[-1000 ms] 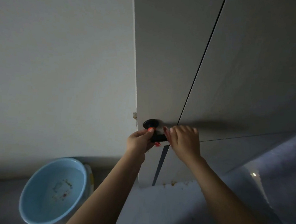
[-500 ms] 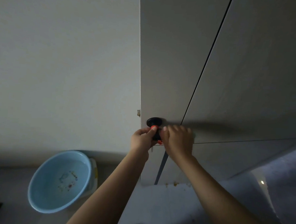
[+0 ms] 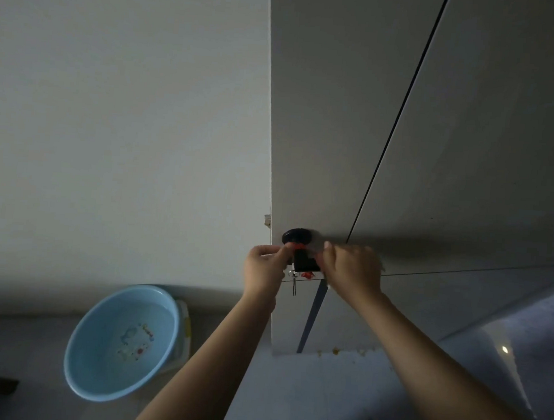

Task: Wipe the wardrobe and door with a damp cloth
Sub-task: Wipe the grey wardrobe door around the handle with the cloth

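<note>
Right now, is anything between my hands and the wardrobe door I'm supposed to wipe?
Yes. A small black object with red bits sits between both hands at the door, below the round black knob. No cloth is visible.

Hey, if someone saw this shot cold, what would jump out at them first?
Probably the two hands meeting at mid-frame: the left hand and right hand both work at a black knob with a dark piece below it, on the edge of a pale door. Next, the light blue basin on the floor at lower left, the one spot of colour in a dim scene.
</note>
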Available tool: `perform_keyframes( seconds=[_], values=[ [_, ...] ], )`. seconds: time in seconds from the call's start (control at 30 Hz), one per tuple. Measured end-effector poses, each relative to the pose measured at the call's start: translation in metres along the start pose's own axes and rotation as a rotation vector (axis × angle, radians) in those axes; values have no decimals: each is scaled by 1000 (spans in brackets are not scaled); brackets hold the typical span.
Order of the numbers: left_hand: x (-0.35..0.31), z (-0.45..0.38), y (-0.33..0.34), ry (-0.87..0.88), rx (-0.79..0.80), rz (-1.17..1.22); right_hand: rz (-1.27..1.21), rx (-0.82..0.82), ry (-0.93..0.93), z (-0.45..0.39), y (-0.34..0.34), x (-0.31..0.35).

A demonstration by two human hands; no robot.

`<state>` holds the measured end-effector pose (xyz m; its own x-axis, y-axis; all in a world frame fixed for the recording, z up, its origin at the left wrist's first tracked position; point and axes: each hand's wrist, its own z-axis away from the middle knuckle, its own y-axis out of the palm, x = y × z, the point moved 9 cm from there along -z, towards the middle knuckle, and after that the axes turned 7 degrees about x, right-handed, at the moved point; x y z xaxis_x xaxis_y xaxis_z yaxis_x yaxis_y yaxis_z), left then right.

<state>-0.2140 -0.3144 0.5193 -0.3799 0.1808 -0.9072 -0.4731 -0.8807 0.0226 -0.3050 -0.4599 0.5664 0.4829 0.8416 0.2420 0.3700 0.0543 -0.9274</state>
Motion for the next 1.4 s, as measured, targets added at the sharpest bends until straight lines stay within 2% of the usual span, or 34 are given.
perform_keyframes(
  seconds=[0.1,0.2,0.27,0.33,0.5,0.6,0.7,0.83,0.97,1.07,1.13,1.2,1.4],
  values=[
    [-33,5,-16,271,-109,-54,23,-48,47,1,3,-10],
    [-80,4,-6,507,31,-76,48,-82,46,4,6,-5],
    [-103,-2,5,628,164,-96,46,-46,71,5,5,-8],
    [-112,-3,13,685,227,-111,62,-28,140,4,6,-5],
    [-123,5,20,839,174,-226,96,-126,84,0,7,32],
    [-124,0,21,862,240,-233,50,-187,38,2,-4,6],
    [-121,-4,22,875,249,-247,98,-258,186,5,-12,1],
    [-124,-5,24,908,258,-230,140,-216,239,7,6,43],
    [-114,-16,21,878,260,-240,112,-164,135,9,0,9],
    [-103,-19,24,819,226,-271,85,-175,302,16,-3,-13],
    [-104,-18,24,810,224,-250,65,-232,394,23,0,2],
    [-107,-15,25,852,250,-226,118,-259,398,27,4,28],
    [-112,-11,25,874,268,-184,207,-168,486,22,6,54]
  ],
)
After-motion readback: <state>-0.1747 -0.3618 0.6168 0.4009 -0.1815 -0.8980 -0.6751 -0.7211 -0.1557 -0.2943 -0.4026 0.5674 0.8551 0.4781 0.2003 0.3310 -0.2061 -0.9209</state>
